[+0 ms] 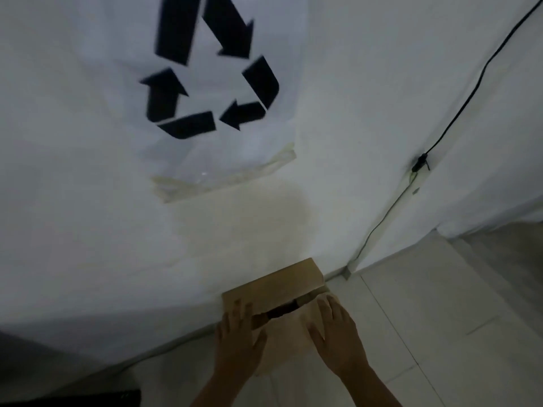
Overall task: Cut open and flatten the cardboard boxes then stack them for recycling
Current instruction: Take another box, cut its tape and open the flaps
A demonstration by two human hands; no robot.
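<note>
Brown flattened cardboard [276,284] lies on the tiled floor against the foot of a white wall. A dark gap shows between its back piece and the paler front piece [286,333]. My left hand [236,340] lies flat on the cardboard's left part with fingers spread and straight. On the right part, my right hand [336,337] presses down, also flat with straight fingers. Neither hand holds a tool.
A clear plastic sheet with a black recycling symbol [211,71] is taped to the wall above the cardboard. A black cable [458,113] runs down the wall's corner at right. Pale floor tiles [440,318] spread to the right. A dark object [70,399] sits at bottom left.
</note>
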